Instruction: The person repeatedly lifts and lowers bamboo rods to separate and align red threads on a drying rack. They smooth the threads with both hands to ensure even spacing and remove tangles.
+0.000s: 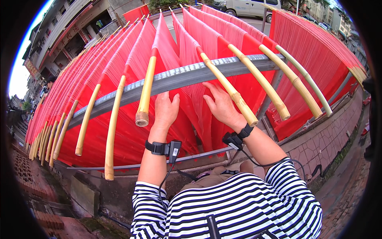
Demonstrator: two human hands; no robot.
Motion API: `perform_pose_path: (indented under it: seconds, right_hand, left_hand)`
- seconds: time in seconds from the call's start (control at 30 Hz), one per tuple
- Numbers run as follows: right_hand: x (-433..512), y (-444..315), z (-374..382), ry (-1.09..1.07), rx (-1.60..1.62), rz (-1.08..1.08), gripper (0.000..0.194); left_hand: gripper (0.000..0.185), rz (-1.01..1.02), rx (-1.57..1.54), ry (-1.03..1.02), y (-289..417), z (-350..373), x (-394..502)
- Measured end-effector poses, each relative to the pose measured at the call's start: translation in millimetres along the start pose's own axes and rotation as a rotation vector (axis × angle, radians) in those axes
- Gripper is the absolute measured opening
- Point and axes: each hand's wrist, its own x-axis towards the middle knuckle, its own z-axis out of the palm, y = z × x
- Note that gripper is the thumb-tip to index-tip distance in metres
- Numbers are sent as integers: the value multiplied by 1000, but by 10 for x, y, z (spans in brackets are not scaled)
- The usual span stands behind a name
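Fine red strands (pixel 197 110) hang in sheets from bamboo poles, whose near ends rest across a grey metal rail (pixel 182 77). My left hand (pixel 167 110) is raised against the red sheets just below the rail, with its thumb apart and its fingertips hidden. To its right, my right hand (pixel 222 105) reaches in beside a bamboo pole (pixel 231 91), its thumb and fingers spread by the strands. Nothing is visibly gripped in it. Between my hands the strands gather into narrow folds. Another bamboo pole (pixel 146 89) slopes past the left hand's outer side.
More pole ends, including one bamboo pole (pixel 115 131), jut towards me on the left. A second rack of red strands (pixel 310 56) stands at right. A lower metal bar (pixel 191 157) crosses before my legs. Beyond are a van (pixel 247 6) and buildings; paving (pixel 316 149) lies at right.
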Motion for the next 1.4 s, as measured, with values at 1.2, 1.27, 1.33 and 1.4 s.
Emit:
perform_pose_path:
  seconds: [1.2, 1.27, 1.33, 1.4]
  right_hand:
    - [-318, 398, 315, -230, -54, 149, 41]
    - [-334, 418, 304, -237, 29, 231, 41]
    - [-329, 431, 296, -251, 10, 252, 41]
    - [-312, 435, 286, -259, -58, 215, 40]
  left_hand:
    - [49, -143, -53, -298, -339, 317, -325]
    - [49, -171, -73, -289, -350, 307, -340]
    - [49, -181, -85, -286, -348, 298, -349]
    - [48, -174, -92, -290, -339, 294, -355]
